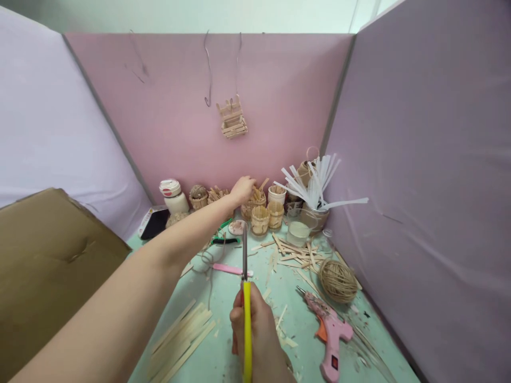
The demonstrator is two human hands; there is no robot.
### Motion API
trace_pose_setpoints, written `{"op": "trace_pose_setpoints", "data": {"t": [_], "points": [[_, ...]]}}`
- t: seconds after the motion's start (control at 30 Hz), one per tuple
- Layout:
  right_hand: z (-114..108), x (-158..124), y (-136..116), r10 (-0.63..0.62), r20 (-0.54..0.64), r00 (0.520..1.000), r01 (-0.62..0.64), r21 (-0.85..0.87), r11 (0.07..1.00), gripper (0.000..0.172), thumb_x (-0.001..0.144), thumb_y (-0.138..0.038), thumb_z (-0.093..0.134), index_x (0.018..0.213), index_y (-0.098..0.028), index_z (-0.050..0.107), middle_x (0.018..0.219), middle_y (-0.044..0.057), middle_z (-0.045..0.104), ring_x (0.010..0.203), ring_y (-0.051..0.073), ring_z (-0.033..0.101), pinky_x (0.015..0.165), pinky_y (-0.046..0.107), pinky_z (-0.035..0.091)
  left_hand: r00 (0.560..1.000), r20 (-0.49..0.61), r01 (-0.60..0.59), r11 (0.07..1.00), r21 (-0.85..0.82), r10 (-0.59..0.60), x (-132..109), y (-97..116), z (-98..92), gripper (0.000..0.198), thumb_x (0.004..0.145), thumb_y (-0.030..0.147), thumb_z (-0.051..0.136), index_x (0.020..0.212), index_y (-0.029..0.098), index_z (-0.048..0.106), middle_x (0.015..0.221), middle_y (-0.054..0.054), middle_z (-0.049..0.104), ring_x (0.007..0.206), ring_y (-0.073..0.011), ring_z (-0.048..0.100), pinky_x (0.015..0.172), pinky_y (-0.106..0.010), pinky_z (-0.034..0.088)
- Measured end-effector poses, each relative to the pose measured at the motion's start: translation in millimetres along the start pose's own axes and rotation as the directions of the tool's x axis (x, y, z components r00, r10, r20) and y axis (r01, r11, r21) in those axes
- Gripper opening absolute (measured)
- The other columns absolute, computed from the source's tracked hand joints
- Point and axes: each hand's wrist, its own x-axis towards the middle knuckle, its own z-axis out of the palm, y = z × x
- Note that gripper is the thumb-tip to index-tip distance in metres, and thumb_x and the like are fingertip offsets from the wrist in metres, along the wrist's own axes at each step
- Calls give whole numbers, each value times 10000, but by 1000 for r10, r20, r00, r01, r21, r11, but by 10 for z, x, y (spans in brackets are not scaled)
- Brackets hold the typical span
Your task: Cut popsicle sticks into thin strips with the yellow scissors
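1. Two bare hands are at work over a pale green table (213, 332) walled by pink and lilac panels.
2. The right hand (260, 322), low in the middle of the view, is closed around yellow-handled scissors (246, 290); they are seen edge-on, blades pointing away from the person, so how far the blades are parted cannot be told.
3. The left hand (242, 190) reaches far forward, its fingers bent down at the wooden pot (248, 210) near the back panel, where small wooden sticks (261, 187) stand; whether it grips one, and how far open it is, cannot be told.
4. Just in front of that pot and to its right stand two small slatted cups (260, 220).
5. Farther right, white strips (315, 186) fan out from a container, with a clear cup (299, 233) before it.
6. Flat sticks lie in a loose heap (297, 254) beside a ball of twine (338, 281), and a pink glue gun (332, 335) lies nearer the person.
7. A pink cutter (227, 269) lies just beyond the right hand.
8. One miniature wooden seat (233, 125) hangs from a wire hook against the back panel.
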Motion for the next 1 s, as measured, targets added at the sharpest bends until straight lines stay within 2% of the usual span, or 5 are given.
{"op": "trace_pose_setpoints", "data": {"t": [0.23,0.4,0.5,0.63,1.0], "points": [[2,-10,-85,11,-38,999,-12,-22,1000,445,793,-654,519,766,-224,408,553,-92,381,375,59,356,342,163,298,988,152,-12,990,143,-10,-924,-158,-585,217,757,227,563,941,148,647,978,-78,632,950,-212,560,891,-318,403],[-26,-39,-126,-32,-31,999,30,-53,998,422,807,-633,521,796,-221,433,555,-90,411,377,65,385,359,175,330,824,477,197,945,262,-304,-2127,-251,-1032,490,688,473,649,1090,204,572,951,-55,646,823,-207,603,671,-255,416],[-44,-52,-128,-56,-41,998,52,-81,995,394,824,-609,519,805,-223,444,563,-89,412,378,68,391,371,190,374,731,546,302,912,278,-409,-2788,-151,-1081,645,621,535,688,1157,213,531,1045,-79,623,919,-242,593,720,-277,431],[-48,-45,-136,-75,-82,994,65,-111,992,383,830,-599,520,802,-226,439,523,-93,400,372,73,376,351,184,371,747,505,328,900,287,-433,-3430,62,-909,655,619,493,712,1162,187,513,1087,-107,572,1035,-295,516,835,-357,428],[-37,-36,-121,-106,-66,992,88,-236,968,365,856,-576,504,793,-226,423,478,-103,403,341,76,393,333,182,365,819,314,395,869,297,-480,-3682,350,-510,294,837,183,470,1131,163,477,1002,-104,545,944,-257,524,803,-368,424]]}}
